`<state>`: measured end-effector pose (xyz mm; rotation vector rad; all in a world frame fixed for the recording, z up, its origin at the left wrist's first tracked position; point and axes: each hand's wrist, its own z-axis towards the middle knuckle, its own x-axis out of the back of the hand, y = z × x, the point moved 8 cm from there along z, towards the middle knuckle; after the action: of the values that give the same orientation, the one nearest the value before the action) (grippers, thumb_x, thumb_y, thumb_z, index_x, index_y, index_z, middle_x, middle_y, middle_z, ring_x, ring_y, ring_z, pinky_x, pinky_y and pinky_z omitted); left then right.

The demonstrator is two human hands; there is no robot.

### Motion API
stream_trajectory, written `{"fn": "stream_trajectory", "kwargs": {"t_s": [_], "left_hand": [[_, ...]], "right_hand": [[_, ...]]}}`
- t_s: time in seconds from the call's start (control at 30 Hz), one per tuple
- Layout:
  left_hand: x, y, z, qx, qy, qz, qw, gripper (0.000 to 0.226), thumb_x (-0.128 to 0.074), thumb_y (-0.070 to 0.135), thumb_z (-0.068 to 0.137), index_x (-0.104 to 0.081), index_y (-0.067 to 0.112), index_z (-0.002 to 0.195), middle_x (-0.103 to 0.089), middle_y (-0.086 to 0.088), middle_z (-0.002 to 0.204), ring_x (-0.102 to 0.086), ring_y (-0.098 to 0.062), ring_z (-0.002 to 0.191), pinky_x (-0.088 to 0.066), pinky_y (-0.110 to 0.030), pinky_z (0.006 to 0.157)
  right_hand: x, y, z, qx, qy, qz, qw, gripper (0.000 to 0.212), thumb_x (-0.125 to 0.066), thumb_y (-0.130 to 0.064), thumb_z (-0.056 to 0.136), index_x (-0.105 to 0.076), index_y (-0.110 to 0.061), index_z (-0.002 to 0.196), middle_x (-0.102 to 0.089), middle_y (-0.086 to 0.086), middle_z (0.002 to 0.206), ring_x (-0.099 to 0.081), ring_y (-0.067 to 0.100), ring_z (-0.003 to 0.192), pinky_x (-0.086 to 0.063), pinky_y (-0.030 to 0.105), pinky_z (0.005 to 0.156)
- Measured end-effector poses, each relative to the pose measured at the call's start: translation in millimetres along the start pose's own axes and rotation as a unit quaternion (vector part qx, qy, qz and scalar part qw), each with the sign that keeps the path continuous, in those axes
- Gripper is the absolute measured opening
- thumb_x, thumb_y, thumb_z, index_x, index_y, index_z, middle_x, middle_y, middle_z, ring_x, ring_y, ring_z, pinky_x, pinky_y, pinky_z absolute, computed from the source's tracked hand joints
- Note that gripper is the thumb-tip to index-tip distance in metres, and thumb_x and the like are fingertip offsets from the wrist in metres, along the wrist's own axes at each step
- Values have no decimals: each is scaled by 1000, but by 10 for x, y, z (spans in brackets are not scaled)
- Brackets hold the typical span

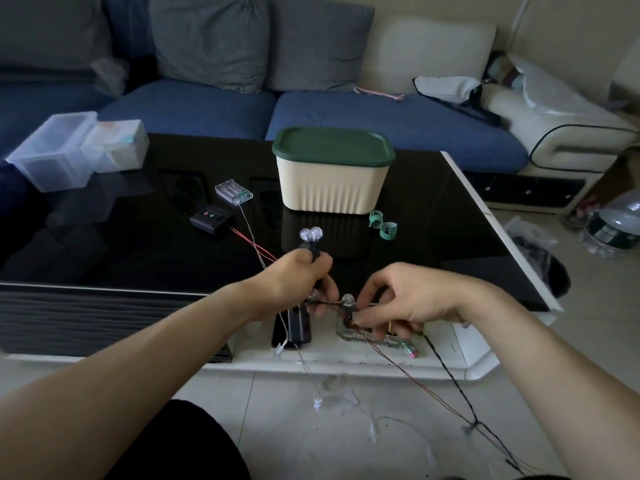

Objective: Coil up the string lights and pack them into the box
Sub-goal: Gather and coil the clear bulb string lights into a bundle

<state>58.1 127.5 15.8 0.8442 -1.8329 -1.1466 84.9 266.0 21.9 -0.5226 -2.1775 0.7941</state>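
My left hand grips a small coil of black-wired string lights over the near table edge; two clear round bulbs stick up above its fingers. My right hand pinches the same black wire beside another clear bulb. From there the black wire trails down to the floor at the right. The cream box with a dark green lid stands shut on the black table, behind both hands.
A clear battery case and a black battery box lie left of the box, their thin wires running toward me. Two teal clips sit by the box. Clear plastic bins stand far left. More light strings litter the floor.
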Motion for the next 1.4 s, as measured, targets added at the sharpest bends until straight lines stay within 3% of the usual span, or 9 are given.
{"fn": "stream_trajectory", "kwargs": {"t_s": [0.2,0.33,0.47,0.6,0.8,0.97,1.13,1.3,1.4], "left_hand": [[333,52,6,-46,140,-69,987,31,-33,18,107,-49,15,81,-55,-10,64,-47,-17,46,-38,-30,51],[330,48,19,-47,144,-102,983,23,-34,19,107,-51,10,94,-54,-9,66,-45,-17,44,-34,-29,47],[301,-45,28,-6,129,-135,982,28,-37,19,106,-50,0,123,-55,-8,72,-46,-15,43,-36,-24,42],[202,-45,10,16,92,-125,988,33,-37,21,107,-52,-3,123,-58,-11,85,-51,-17,45,-37,-24,41],[-112,11,-86,20,-65,-48,997,45,-37,32,106,-63,-3,113,-64,-8,69,-47,-20,50,-37,-24,49],[-240,32,-129,50,-117,-153,980,60,-30,46,103,-64,-3,97,-56,-8,61,-42,-21,48,-36,-28,50],[-303,69,-168,44,-156,-191,968,36,-39,35,101,-49,9,78,-53,-9,60,-51,-26,54,-45,-29,56],[-292,31,-110,44,-150,-237,959,29,-40,29,101,-48,13,79,-40,0,56,-45,-20,48,-33,-30,58],[-261,29,-98,50,-146,-261,953,23,-48,30,93,-54,13,80,-33,2,58,-28,-13,45,-26,-26,51]], "right_hand": [[388,49,-119,29,73,-41,996,27,-65,-36,95,-77,-11,94,-70,2,67,-61,17,63,-51,25,68],[363,83,-113,34,71,-46,996,27,-62,-33,98,-76,-12,90,-73,4,70,-64,14,62,-55,32,75],[376,-62,-114,114,95,28,989,17,-64,-22,97,-76,-10,98,-77,6,80,-61,13,57,-58,28,76],[438,-171,-150,175,118,91,973,14,-67,-19,94,-79,-10,94,-68,3,68,-51,11,51,-46,19,55],[432,-235,-99,205,192,40,959,10,-74,-19,90,-77,-10,90,-68,0,66,-58,6,58,-47,18,57],[316,-260,-19,200,194,-5,960,13,-70,-33,92,-74,-23,85,-71,7,75,-57,12,64,-46,34,64],[265,-295,8,200,184,0,962,16,-68,-36,93,-74,-22,86,-75,9,80,-58,33,65,-44,38,63],[306,-259,5,160,214,-14,964,24,-62,-38,97,-68,-17,89,-66,0,58,-51,6,47,-38,20,49],[230,-209,33,126,171,-12,977,33,-52,-44,101,-68,-16,95,-71,-1,66,-54,8,49,-43,24,51]]}}
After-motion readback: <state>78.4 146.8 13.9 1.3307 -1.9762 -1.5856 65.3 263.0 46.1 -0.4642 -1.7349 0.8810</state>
